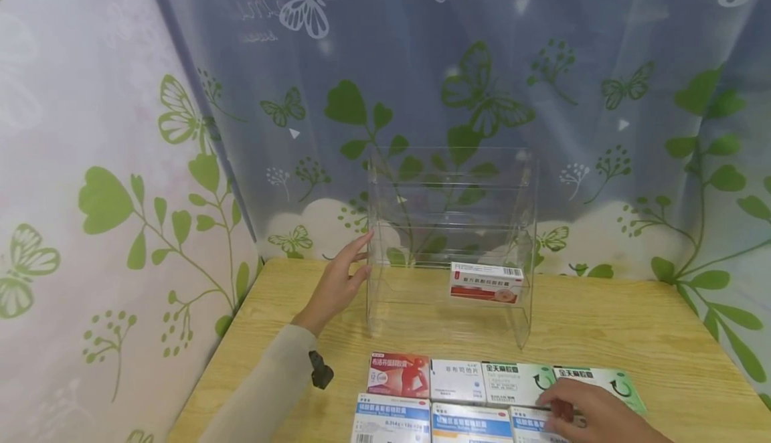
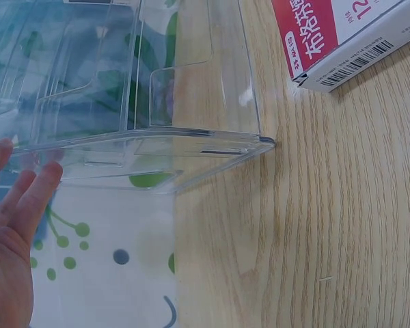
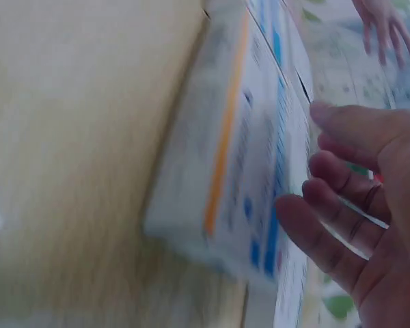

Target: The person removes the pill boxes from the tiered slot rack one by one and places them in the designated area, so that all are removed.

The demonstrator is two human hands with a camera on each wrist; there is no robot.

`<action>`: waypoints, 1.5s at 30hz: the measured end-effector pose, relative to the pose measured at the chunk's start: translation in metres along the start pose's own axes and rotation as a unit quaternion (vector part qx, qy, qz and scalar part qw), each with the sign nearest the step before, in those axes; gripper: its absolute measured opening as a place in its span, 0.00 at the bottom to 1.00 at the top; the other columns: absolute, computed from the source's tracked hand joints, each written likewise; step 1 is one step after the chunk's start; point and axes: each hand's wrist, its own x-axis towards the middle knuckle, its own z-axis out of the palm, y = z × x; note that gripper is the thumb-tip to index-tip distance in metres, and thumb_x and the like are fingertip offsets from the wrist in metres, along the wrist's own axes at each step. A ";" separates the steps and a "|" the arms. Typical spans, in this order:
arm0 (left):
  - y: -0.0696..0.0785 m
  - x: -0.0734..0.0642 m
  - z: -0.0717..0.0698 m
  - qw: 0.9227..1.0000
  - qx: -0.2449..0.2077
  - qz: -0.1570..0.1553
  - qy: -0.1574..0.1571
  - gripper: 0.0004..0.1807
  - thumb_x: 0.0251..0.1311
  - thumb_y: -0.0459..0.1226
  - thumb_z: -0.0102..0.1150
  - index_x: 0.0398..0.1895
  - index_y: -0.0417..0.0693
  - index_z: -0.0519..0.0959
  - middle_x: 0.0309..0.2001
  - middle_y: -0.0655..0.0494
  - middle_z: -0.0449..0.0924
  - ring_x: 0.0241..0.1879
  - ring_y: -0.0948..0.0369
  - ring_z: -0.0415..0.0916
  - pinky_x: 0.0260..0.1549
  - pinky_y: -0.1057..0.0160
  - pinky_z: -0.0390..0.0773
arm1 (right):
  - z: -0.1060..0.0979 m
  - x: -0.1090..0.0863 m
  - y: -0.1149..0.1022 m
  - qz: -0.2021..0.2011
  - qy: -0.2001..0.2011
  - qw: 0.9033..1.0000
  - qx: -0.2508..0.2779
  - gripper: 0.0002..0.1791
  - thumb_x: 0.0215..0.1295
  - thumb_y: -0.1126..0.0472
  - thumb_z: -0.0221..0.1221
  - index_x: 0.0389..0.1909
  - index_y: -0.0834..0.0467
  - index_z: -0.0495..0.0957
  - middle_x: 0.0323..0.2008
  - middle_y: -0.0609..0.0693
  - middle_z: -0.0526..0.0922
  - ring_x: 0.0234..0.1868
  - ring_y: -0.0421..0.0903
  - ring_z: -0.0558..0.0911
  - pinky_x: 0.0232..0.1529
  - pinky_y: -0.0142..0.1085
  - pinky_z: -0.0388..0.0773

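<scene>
My left hand (image 1: 339,286) touches the left side panel of a clear tiered rack (image 1: 421,302), its fingers fairly straight. In the left wrist view, its fingertips (image 2: 51,172) lie against the transparent panel. A white and red medicine box (image 1: 486,284) stands on a low tier, at the rack's right. Over the right end of the box rows is my right hand (image 1: 593,411), fingers loosely bent, with nothing seen between them. Beneath and beside it lie a blue and white medicine box (image 1: 530,423) and a green and white one (image 1: 596,379). The right wrist view is blurred.
Several medicine boxes lie in two rows on the wooden table (image 1: 289,376), before the rack. Among them are a red box (image 1: 399,375), a white box (image 1: 458,381) and another green and white box (image 1: 512,384). A patterned curtain (image 1: 409,61) hangs behind the table.
</scene>
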 end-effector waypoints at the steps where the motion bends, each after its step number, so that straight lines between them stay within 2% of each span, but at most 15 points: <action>1: 0.000 0.000 0.000 1.000 0.000 -0.002 0.000 0.39 0.82 0.33 0.57 0.89 0.64 0.56 0.86 0.53 0.59 0.74 0.47 0.77 0.58 0.43 0.90 | 0.005 0.003 -0.005 -0.002 -0.008 1.000 0.013 0.13 0.80 0.48 0.65 0.55 0.49 0.86 0.38 0.31 0.79 0.36 0.29 0.74 0.34 0.30 0.74; 4: -0.001 0.000 0.000 1.000 -0.001 -0.005 0.000 0.40 0.82 0.33 0.57 0.89 0.66 0.56 0.86 0.54 0.59 0.74 0.48 0.76 0.59 0.43 0.89 | 0.019 0.009 -0.017 -0.011 -0.024 0.999 0.033 0.12 0.77 0.45 0.67 0.54 0.44 0.85 0.39 0.31 0.80 0.37 0.28 0.75 0.35 0.30 0.74; 7: -0.001 0.000 0.001 1.000 -0.004 -0.003 -0.001 0.40 0.82 0.32 0.57 0.89 0.64 0.56 0.86 0.54 0.59 0.74 0.47 0.76 0.59 0.42 0.90 | 0.034 0.012 -0.025 -0.042 -0.020 0.999 0.029 0.14 0.75 0.42 0.68 0.55 0.40 0.84 0.38 0.29 0.79 0.37 0.26 0.76 0.34 0.27 0.73; 10: -0.001 0.001 0.002 1.000 -0.005 0.001 -0.002 0.40 0.81 0.31 0.58 0.89 0.61 0.57 0.86 0.53 0.59 0.74 0.46 0.77 0.58 0.42 0.90 | 0.045 0.015 -0.030 -0.086 -0.014 0.996 0.006 0.18 0.76 0.40 0.67 0.62 0.38 0.83 0.39 0.28 0.79 0.38 0.25 0.77 0.34 0.25 0.73; 12: -0.001 0.001 0.002 1.000 -0.004 0.002 -0.001 0.40 0.81 0.31 0.58 0.89 0.62 0.57 0.86 0.53 0.59 0.74 0.46 0.77 0.58 0.42 0.90 | 0.048 0.018 -0.031 -0.107 -0.016 0.994 -0.017 0.21 0.77 0.39 0.65 0.66 0.37 0.82 0.42 0.28 0.82 0.41 0.24 0.79 0.38 0.26 0.79; 17: -0.001 0.001 0.002 1.000 -0.006 0.004 -0.001 0.41 0.81 0.31 0.58 0.89 0.66 0.56 0.86 0.53 0.59 0.74 0.47 0.77 0.59 0.42 0.90 | 0.049 0.022 -0.031 -0.097 -0.040 0.993 -0.052 0.24 0.77 0.33 0.61 0.68 0.34 0.82 0.56 0.31 0.86 0.50 0.26 0.81 0.54 0.35 0.88; 25: -0.002 0.001 0.002 1.000 -0.011 -0.004 -0.006 0.41 0.82 0.31 0.57 0.89 0.68 0.56 0.87 0.55 0.57 0.75 0.48 0.75 0.60 0.42 0.89 | 0.050 0.021 -0.035 -0.075 -0.034 0.995 -0.061 0.25 0.75 0.30 0.62 0.69 0.30 0.81 0.56 0.30 0.85 0.51 0.27 0.81 0.56 0.36 0.88; 28: -0.003 0.001 0.003 1.000 -0.010 -0.005 -0.006 0.40 0.82 0.32 0.57 0.89 0.67 0.56 0.87 0.55 0.57 0.75 0.48 0.75 0.60 0.42 0.89 | 0.049 0.017 -0.036 -0.086 -0.020 0.995 -0.055 0.27 0.75 0.32 0.63 0.71 0.32 0.79 0.50 0.28 0.83 0.47 0.26 0.79 0.46 0.30 0.84; 31: -0.004 0.001 0.004 1.000 -0.011 -0.006 -0.005 0.40 0.82 0.31 0.57 0.89 0.64 0.56 0.87 0.55 0.57 0.75 0.48 0.75 0.59 0.42 0.89 | 0.042 0.012 -0.034 -0.078 -0.009 0.995 -0.058 0.31 0.74 0.32 0.65 0.74 0.34 0.77 0.42 0.28 0.78 0.42 0.25 0.76 0.35 0.28 0.72; 34: -0.005 0.001 0.004 1.000 -0.010 -0.002 -0.003 0.40 0.81 0.31 0.57 0.89 0.62 0.57 0.87 0.53 0.57 0.75 0.47 0.76 0.59 0.42 0.89 | 0.032 0.008 -0.031 -0.034 -0.016 0.996 -0.075 0.35 0.70 0.28 0.66 0.74 0.32 0.76 0.37 0.28 0.74 0.39 0.26 0.73 0.33 0.30 0.63; 37: -0.004 0.001 0.004 1.000 -0.009 0.004 -0.001 0.40 0.81 0.30 0.57 0.89 0.63 0.57 0.87 0.52 0.58 0.74 0.46 0.76 0.58 0.43 0.90 | 0.023 0.003 -0.024 -0.021 -0.017 0.994 -0.110 0.33 0.69 0.27 0.66 0.71 0.33 0.79 0.37 0.27 0.72 0.39 0.25 0.71 0.34 0.30 0.62; 41: -0.002 0.000 0.002 1.000 -0.008 0.004 0.003 0.40 0.81 0.30 0.58 0.89 0.63 0.57 0.87 0.51 0.58 0.74 0.46 0.77 0.58 0.43 0.90 | 0.021 -0.004 -0.010 -0.068 0.002 0.987 -0.144 0.29 0.72 0.31 0.66 0.69 0.38 0.83 0.37 0.25 0.70 0.39 0.23 0.69 0.33 0.28 0.61; 45: -0.001 -0.001 0.000 1.000 -0.011 -0.003 0.002 0.39 0.81 0.31 0.57 0.89 0.61 0.57 0.87 0.52 0.57 0.74 0.46 0.76 0.59 0.42 0.89 | 0.024 -0.007 -0.003 -0.090 0.013 0.985 -0.145 0.28 0.73 0.33 0.67 0.70 0.35 0.81 0.38 0.24 0.69 0.39 0.23 0.69 0.33 0.28 0.61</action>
